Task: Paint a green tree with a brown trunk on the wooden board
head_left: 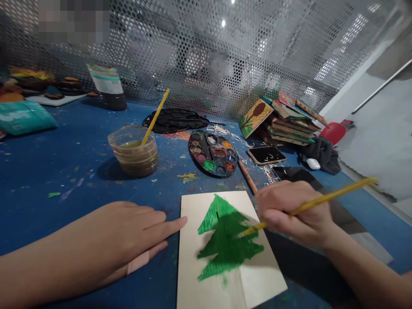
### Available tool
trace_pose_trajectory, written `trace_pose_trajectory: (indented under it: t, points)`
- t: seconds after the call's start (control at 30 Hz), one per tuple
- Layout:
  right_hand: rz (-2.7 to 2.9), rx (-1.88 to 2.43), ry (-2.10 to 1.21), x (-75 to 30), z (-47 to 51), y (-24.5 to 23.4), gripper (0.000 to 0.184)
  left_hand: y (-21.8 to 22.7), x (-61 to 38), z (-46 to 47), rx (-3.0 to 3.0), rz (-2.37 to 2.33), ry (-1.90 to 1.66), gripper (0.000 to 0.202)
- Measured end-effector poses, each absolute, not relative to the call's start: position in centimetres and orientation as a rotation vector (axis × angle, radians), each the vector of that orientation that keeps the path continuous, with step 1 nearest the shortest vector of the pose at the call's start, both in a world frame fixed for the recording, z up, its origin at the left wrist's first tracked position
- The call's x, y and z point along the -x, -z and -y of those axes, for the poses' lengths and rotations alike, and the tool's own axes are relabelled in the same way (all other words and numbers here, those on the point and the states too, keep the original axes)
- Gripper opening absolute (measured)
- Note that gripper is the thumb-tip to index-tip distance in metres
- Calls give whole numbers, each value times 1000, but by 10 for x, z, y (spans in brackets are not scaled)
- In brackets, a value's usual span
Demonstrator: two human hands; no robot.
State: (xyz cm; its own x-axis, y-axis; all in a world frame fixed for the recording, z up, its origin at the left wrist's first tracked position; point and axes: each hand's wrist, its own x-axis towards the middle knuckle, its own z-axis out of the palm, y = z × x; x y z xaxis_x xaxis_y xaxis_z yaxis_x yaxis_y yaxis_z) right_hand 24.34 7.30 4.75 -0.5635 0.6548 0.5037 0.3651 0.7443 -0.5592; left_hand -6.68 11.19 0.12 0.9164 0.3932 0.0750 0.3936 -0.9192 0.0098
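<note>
A pale board (264, 279) lies on the blue table (48, 180) in front of me, with a green tree (225, 240) painted on it. My right hand (296, 214) is closed on a yellow paintbrush (334, 195), and the brush tip rests on the right side of the tree. My left hand (128, 234) lies flat with fingers stretched out, its index fingertip touching the board's left edge. It holds nothing.
A round paint palette (213, 154) sits beyond the board, with a cup of murky water (133, 152) holding another brush to its left. A phone (266, 155), a stack of painted boards (283, 122), a black tray (175, 120) and a perforated metal screen (257, 51) stand behind.
</note>
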Motion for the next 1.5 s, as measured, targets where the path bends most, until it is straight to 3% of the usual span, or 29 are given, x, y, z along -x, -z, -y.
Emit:
trace_pose_trajectory:
  t: [0.17,0.33,0.43,0.53,0.63,0.83,1.07,1.27,1.4,1.5]
  points:
    - [2168,852,-436,-240,-73,-46,34,1,67,-111,3057,625,135,50]
    - [2285,642,-638,-237,-69,-47,39,5,68,-113,3056,565,247,48]
    - [2149,923,-704,-238,-75,-43,42,4,67,-114,3036,548,254,43]
    - [1976,1128,-491,-238,-81,-40,43,2,66,-113,3050,552,226,42]
    - [2046,1018,-315,-239,-79,-42,37,-2,65,-111,3075,596,131,47]
    - [2119,959,-623,-240,-74,-45,42,-5,66,-109,3100,668,-4,55]
    - [2143,884,-247,-241,-81,-40,35,-2,65,-113,3124,602,143,54]
    - [2168,737,-579,-240,-76,-42,36,-4,63,-113,3119,554,184,46]
    - [2076,920,-303,-240,-79,-41,37,-4,64,-113,3125,581,201,45]
    - [2180,789,-261,-239,-76,-40,34,-4,64,-113,3126,554,158,44]
